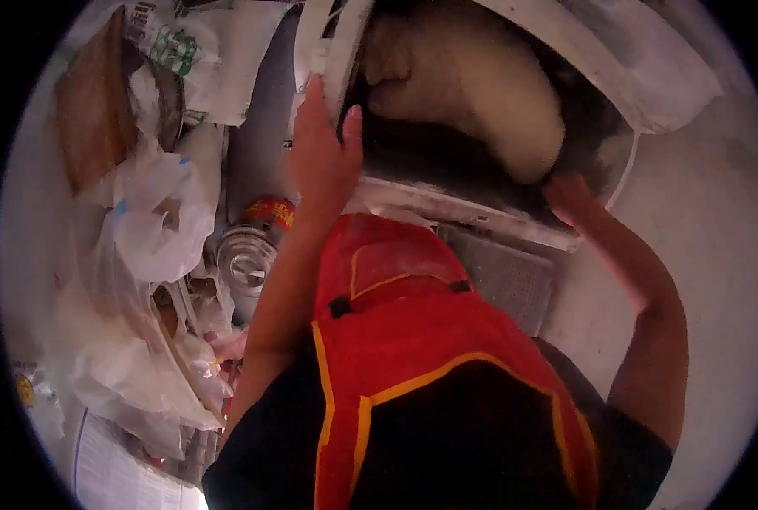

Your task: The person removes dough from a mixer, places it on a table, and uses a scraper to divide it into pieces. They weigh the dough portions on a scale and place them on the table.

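While the doughy lump (519,106) sits on the dark worktop (421,149), left hand (322,161) is spread loose at its left, right hand (571,201) at its near right, grip unclear; tugging too hard could probably drag it off.

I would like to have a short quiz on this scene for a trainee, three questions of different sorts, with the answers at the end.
1. Multiple choice. The apron has edging of which colour?
A) green
B) yellow
C) blue

2. True or false? The left hand holds the can.

3. Short answer. Which hand is near the lower right end of the dough, as seen in the picture?

Key
1. B.
2. False: the can is outside the left hand, lower left of it in the picture.
3. The right hand.
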{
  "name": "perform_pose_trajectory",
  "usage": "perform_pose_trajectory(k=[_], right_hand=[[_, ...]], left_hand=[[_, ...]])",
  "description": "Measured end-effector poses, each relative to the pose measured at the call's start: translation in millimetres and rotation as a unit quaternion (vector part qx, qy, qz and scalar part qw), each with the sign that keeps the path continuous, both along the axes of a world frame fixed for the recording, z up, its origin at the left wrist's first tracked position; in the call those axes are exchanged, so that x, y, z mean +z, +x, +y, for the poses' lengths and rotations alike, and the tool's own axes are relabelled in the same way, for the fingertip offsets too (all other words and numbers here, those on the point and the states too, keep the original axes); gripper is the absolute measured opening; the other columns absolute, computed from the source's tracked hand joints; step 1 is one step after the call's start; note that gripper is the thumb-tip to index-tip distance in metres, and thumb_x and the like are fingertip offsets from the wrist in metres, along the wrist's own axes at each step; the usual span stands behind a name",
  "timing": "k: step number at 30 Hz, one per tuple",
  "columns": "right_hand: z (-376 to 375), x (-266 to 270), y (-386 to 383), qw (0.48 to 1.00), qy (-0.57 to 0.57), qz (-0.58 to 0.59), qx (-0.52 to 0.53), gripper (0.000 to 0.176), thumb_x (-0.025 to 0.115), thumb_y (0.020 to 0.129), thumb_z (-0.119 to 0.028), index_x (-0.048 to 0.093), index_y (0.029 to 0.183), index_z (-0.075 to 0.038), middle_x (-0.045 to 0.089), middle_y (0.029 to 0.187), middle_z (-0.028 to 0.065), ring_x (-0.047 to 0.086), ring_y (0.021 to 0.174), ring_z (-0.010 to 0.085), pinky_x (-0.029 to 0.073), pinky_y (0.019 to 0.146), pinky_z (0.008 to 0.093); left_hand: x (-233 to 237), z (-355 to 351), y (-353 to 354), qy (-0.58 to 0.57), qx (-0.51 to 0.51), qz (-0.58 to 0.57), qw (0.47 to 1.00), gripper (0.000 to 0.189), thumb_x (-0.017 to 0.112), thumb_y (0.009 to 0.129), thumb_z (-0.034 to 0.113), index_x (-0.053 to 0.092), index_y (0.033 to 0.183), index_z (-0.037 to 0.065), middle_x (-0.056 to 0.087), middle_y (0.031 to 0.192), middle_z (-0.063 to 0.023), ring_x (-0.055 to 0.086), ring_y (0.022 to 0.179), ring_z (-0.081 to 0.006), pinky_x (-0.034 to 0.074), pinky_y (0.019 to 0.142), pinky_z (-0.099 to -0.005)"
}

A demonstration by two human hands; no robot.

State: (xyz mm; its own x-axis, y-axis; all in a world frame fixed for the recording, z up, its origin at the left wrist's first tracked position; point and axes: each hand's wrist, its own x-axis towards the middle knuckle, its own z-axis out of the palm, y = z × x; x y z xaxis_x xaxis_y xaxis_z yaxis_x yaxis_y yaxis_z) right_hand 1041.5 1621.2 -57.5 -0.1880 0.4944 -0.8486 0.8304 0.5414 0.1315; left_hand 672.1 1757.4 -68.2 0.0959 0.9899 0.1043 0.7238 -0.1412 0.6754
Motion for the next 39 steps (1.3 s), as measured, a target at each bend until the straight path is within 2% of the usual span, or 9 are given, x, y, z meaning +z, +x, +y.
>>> perform_pose_trajectory(k=[3,6,9,15,21,24,28,36,39], right_hand=[[0,4,-6,0.999,0.036,0.016,-0.005,0.015,0.059,0.073,-0.014,0.068,0.085,-0.013,0.067,0.084,0.0064,0.066,0.081,0.0232,0.052,0.062,0.0380],[34,74,-40,0.987,-0.118,-0.099,0.036,0.016,0.059,0.072,-0.013,0.068,0.085,-0.013,0.067,0.081,0.0070,0.066,0.078,0.0232,0.052,0.062,0.0385],[18,71,-33,0.998,-0.041,-0.029,0.023,0.015,0.059,0.072,-0.011,0.069,0.083,-0.012,0.067,0.079,0.0078,0.066,0.076,0.0233,0.053,0.063,0.0387],[-17,-61,12,0.995,0.061,-0.055,-0.056,0.015,0.058,0.077,-0.022,0.071,0.082,-0.016,0.067,0.083,0.0096,0.066,0.077,0.0259,0.052,0.067,0.0414],[30,46,-19,0.923,0.177,0.096,-0.329,0.020,0.053,0.080,-0.017,0.068,0.089,-0.009,0.066,0.082,0.0163,0.064,0.079,0.0338,0.052,0.068,0.0465],[35,56,-16,0.884,0.249,0.186,-0.350,0.021,0.052,0.080,-0.019,0.066,0.093,-0.009,0.065,0.082,0.0171,0.063,0.078,0.0356,0.051,0.068,0.0470],[34,-18,-20,0.906,0.247,0.071,-0.337,0.021,0.055,0.081,-0.024,0.066,0.093,-0.011,0.065,0.087,0.0140,0.062,0.085,0.0332,0.050,0.074,0.0441],[23,96,-14,0.853,0.313,0.180,-0.376,0.021,0.054,0.082,-0.025,0.066,0.093,-0.012,0.066,0.086,0.0137,0.063,0.083,0.0341,0.051,0.072,0.0449],[11,67,-30,0.882,0.269,0.156,-0.353,0.023,0.054,0.084,-0.027,0.066,0.097,-0.013,0.066,0.087,0.0136,0.063,0.084,0.0337,0.051,0.072,0.0454]], left_hand=[[-2,0,-1,0.020,-0.001,-0.009,1.000,0.056,0.054,0.090,0.031,0.036,0.134,0.002,0.053,0.116,-0.0211,0.053,0.105,-0.0380,0.045,0.085,-0.0429],[-3,-1,-3,0.030,-0.008,-0.020,0.999,0.056,0.055,0.089,0.031,0.036,0.133,0.002,0.054,0.113,-0.0201,0.054,0.101,-0.0377,0.046,0.082,-0.0434],[3,-1,-2,0.033,-0.004,-0.015,0.999,0.056,0.055,0.089,0.030,0.036,0.133,0.002,0.055,0.111,-0.0199,0.054,0.100,-0.0374,0.045,0.081,-0.0440],[-3,2,-4,0.035,-0.016,-0.007,0.999,0.056,0.056,0.088,0.028,0.036,0.134,0.002,0.054,0.112,-0.0208,0.053,0.101,-0.0379,0.044,0.083,-0.0450],[5,-4,0,0.025,-0.016,-0.005,1.000,0.052,0.052,0.090,0.020,0.035,0.134,0.000,0.053,0.116,-0.0210,0.052,0.103,-0.0392,0.043,0.087,-0.0444],[6,-7,4,0.042,-0.022,-0.004,0.999,0.051,0.051,0.090,0.019,0.034,0.134,-0.001,0.051,0.120,-0.0217,0.051,0.105,-0.0390,0.043,0.088,-0.0436],[10,-11,5,0.033,-0.026,0.002,0.999,0.051,0.050,0.091,0.019,0.033,0.135,-0.001,0.049,0.125,-0.0224,0.049,0.112,-0.0385,0.041,0.092,-0.0426],[10,-16,7,0.011,-0.022,-0.011,1.000,0.052,0.049,0.092,0.022,0.034,0.133,-0.005,0.046,0.127,-0.0258,0.047,0.115,-0.0403,0.038,0.097,-0.0433],[10,-13,10,0.012,-0.024,-0.018,0.999,0.053,0.050,0.091,0.023,0.034,0.133,-0.005,0.046,0.127,-0.0262,0.046,0.116,-0.0402,0.038,0.097,-0.0431]])
